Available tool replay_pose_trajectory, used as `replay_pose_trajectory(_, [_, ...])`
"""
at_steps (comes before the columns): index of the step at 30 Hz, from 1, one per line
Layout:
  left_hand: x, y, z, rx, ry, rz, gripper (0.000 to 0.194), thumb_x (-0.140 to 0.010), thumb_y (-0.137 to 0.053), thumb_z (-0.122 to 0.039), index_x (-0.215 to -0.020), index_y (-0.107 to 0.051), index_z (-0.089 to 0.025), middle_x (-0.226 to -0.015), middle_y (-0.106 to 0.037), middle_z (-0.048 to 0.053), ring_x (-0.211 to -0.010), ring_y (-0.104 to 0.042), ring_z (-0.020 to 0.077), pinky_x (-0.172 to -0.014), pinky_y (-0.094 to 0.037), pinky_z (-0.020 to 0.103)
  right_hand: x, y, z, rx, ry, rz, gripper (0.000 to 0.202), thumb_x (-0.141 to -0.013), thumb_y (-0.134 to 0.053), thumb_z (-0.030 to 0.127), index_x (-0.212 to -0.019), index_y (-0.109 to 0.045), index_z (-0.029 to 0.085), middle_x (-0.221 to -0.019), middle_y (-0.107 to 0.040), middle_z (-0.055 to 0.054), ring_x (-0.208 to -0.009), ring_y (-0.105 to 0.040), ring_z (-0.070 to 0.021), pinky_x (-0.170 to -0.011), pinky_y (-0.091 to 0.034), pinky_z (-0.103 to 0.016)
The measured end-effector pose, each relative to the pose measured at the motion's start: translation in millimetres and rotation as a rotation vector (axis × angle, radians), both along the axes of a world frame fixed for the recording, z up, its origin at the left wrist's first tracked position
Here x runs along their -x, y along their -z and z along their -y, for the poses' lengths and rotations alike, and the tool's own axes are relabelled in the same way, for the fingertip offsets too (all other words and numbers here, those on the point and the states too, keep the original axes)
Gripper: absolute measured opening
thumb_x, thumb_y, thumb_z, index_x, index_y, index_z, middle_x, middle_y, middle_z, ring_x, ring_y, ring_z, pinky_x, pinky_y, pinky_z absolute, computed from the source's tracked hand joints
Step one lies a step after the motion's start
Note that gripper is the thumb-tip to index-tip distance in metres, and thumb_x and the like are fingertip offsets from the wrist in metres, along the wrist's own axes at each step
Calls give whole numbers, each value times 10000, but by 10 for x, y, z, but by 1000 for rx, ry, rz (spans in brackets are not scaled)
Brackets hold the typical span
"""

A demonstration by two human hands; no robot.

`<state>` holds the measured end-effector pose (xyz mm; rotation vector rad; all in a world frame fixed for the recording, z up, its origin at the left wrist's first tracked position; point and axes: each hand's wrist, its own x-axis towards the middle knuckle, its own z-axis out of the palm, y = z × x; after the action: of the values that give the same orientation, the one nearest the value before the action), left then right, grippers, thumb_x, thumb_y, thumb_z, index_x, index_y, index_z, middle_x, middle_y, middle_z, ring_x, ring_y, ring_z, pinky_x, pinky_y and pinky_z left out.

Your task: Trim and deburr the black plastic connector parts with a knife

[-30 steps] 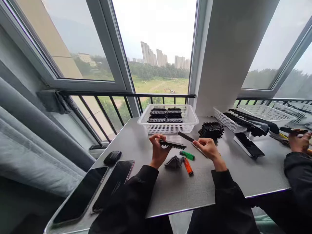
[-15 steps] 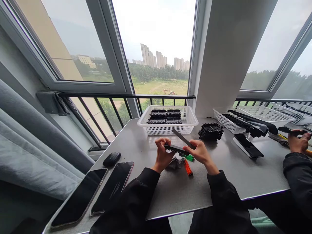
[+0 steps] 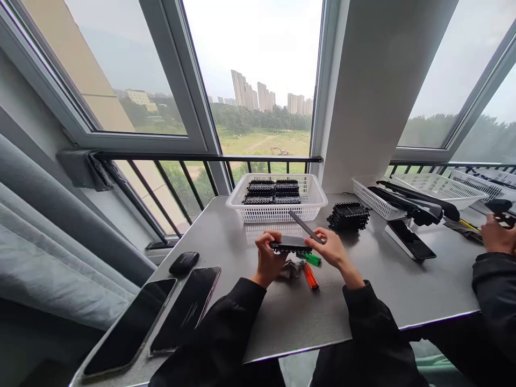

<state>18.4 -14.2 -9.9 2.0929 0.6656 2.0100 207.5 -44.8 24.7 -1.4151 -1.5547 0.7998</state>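
Head view: the left hand (image 3: 269, 258) is closed on a black toothed part (image 3: 290, 244), its fingers and thumb gripping the left end, so the part extends rightward from the grip, raised above the bench (image 3: 407, 287). The part's long axis runs left to right across the view, nearly level. Its smooth grey-black face is turned upward and the toothed edge shows along its lower side.

At the part's other end is the right hand (image 3: 331, 248), which pinches a thin dark flat strip (image 3: 303, 224) near its lower end. Its fingertips are close to the part's right end; whether they touch it cannot be told. The strip projects from the grip toward the far left, its long axis slanting across the line of the part, and its free tip points toward a white basket (image 3: 278, 214).

Partly hidden below the part are a green object (image 3: 313, 259) and a crumpled grey cloth (image 3: 290, 270), with an orange object (image 3: 310, 276) just beside them. Beyond the right hand stands a stack of black toothed pieces (image 3: 349, 216), near the basket's right side.
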Motion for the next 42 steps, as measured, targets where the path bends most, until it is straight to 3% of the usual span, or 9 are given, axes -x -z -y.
replay_pose_trajectory(7, [37,-30,16,-109,-114,-72,578,-635,-658,-15,-996,-294,-282,-992,-495,6,-986,-516,190,-849,-447,392,-8,-13,3,292,-93,-511,848,-578,-832,510,-1288,-511,174,-519,-427,110,-374,-269,-45,-370,-134,-195])
replay_pose_trajectory(10, [27,-16,4,109,-67,-92,645,-613,-686,-114,-1143,-347,-256,-1303,-409,122,-1259,-405,294,-985,-397,503,-1,-6,-30,160,18,-591,848,-550,-843,509,-1259,-536,159,-604,-518,76,-380,-279,-28,-364,-132,-196])
replay_pose_trajectory(12, [6,-13,-10,339,138,-22,734,-664,-672,-192,-1285,-287,-253,-1379,-403,150,-1274,-438,301,-996,-407,503,-9,20,-59,80,87,-599,744,-552,-834,518,-1156,-605,148,-664,-574,40,-391,-299,-25,-362,-161,-203])
replay_pose_trajectory(15, [-21,-42,-24,653,467,158,815,-761,-656,-299,-1400,-152,-252,-1259,-580,136,-1130,-594,257,-945,-475,451,-18,69,-86,21,150,-575,625,-554,-826,508,-1033,-657,144,-793,-657,-32,-431,-398,-49,-378,-243,-215])
replay_pose_trajectory(19, [-12,-98,-28,863,436,270,744,-710,-761,-381,-1323,-376,-209,-1008,-699,81,-905,-681,234,-792,-552,376,4,113,-91,-32,76,-458,555,-558,-821,509,-948,-679,142,-818,-695,-72,-578,-577,-140,-484,-407,-250])
replay_pose_trajectory(24, [43,-77,-97,802,272,281,452,-636,-806,-373,-976,-576,-186,-838,-679,16,-748,-660,180,-646,-544,287,-23,143,-92,-95,91,-265,595,-666,-686,686,-916,-667,146,-755,-687,-75,-579,-586,-159,-518,-426,-265])
replay_pose_trajectory(30, [122,-40,-170,683,152,198,311,-651,-768,-270,-870,-559,-202,-758,-631,-23,-711,-620,152,-651,-500,261,-208,133,-79,-225,252,-139,704,-873,-142,773,-578,-448,211,-503,-448,-2,-464,-394,-123,-472,-306,-259])
replay_pose_trajectory(34, [148,-47,-161,623,126,149,264,-649,-758,-219,-822,-559,-197,-773,-631,-18,-723,-609,146,-692,-487,268,-275,73,-18,-250,277,167,645,-888,-259,741,-515,-284,215,-480,-337,17,-481,-306,-118,-496,-215,-275])
replay_pose_trajectory(42, [144,-46,-135,561,125,13,174,-691,-718,-202,-770,-563,-202,-765,-645,-5,-733,-607,160,-709,-490,291,-245,-13,81,-275,176,610,655,-836,-412,746,-487,-361,193,-475,-413,-5,-501,-336,-128,-541,-203,-288])
